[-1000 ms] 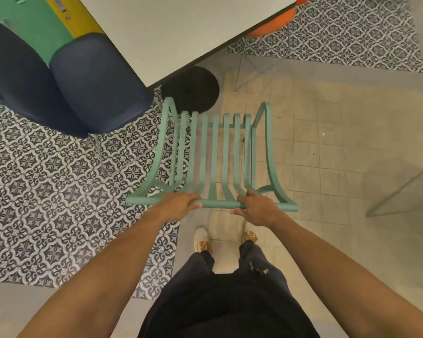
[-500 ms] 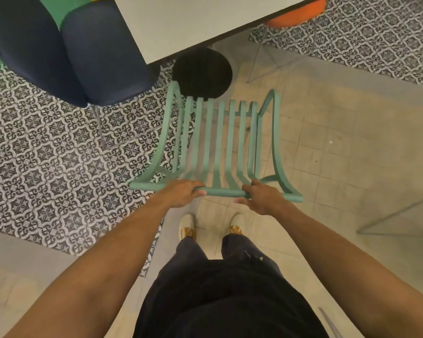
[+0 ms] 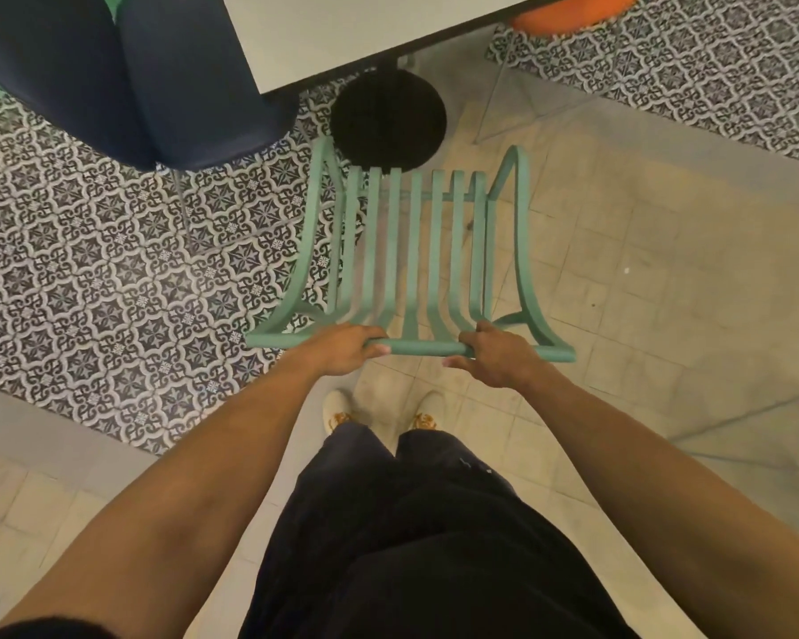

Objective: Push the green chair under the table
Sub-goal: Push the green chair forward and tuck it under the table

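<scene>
A green slatted chair stands on the floor in front of me, seen from above and behind. Both hands grip its top back rail: my left hand left of centre, my right hand right of centre. The white table fills the top of the view, its near edge a little beyond the chair's seat front. The table's round black base sits on the floor just past the seat front, which stays outside the table edge.
A dark blue chair stands at the table to the left of the green one. An orange seat shows at the far right under the table. My feet stand right behind the chair on beige tiles, with patterned tiles to the left.
The view has shifted: the chair, table edge and black base now sit lower and further right in frame. Both hands keep their grip on the back rail.
</scene>
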